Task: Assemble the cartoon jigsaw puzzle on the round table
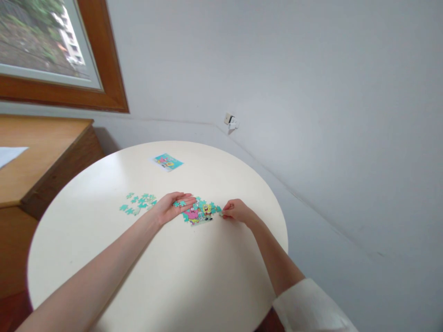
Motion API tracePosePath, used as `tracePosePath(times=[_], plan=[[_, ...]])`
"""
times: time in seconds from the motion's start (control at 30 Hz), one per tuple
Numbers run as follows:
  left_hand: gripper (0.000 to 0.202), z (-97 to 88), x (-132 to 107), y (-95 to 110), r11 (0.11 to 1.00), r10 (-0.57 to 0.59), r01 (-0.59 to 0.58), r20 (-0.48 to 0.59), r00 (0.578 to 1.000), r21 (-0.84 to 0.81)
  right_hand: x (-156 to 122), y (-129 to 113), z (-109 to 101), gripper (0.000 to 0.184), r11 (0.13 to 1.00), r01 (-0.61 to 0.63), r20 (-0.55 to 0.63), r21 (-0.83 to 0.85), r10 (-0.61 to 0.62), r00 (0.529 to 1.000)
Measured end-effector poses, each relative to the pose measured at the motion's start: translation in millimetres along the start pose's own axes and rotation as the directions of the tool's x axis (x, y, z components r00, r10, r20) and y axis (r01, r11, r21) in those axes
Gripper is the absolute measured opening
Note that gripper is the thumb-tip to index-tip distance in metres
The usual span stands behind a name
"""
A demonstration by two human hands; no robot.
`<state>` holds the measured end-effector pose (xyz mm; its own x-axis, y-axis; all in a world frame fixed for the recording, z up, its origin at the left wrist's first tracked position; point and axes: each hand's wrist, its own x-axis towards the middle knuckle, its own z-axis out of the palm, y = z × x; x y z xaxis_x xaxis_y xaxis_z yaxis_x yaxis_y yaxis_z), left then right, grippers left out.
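A partly assembled jigsaw puzzle (206,212) lies on the table, showing a pink starfish figure and a yellow square figure on teal. My left hand (171,207) is turned palm up at its left side, fingers stretched out, with a few teal puzzle pieces (179,203) resting on them. At the puzzle's right edge, my right hand (237,211) pinches a small teal puzzle piece (221,213) between thumb and fingers. The fingertips partly hide that piece. Loose teal puzzle pieces (134,204) are scattered left of my left hand.
A picture card (168,162) with the same figures lies toward the back of the round white table (194,276). A wooden cabinet (44,143) with a white paper (10,154) stands at left, below a window (41,41). A plug (233,123) sits in the wall.
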<state>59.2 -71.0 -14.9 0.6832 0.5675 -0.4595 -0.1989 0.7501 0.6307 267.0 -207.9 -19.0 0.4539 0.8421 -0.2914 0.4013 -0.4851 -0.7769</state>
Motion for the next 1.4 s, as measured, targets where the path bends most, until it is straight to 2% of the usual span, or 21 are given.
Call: tracePosePath(times=[0.77, 1.4], plan=[[0.03, -2.1, 2, 0, 1.0, -0.003, 0.003, -0.003, 1.0, -0.01, 4, -13, -4, 0.02, 0.999, -0.043, 0.07, 0.007, 0.042, 0.997], [0.026, 0.0, -1, 0, 1.0, 0.0, 0.0, -0.014, 1.0, -0.001, 9, -19, -7, 0.024, 0.994, -0.019, 0.12, -0.109, 0.032, 0.992]])
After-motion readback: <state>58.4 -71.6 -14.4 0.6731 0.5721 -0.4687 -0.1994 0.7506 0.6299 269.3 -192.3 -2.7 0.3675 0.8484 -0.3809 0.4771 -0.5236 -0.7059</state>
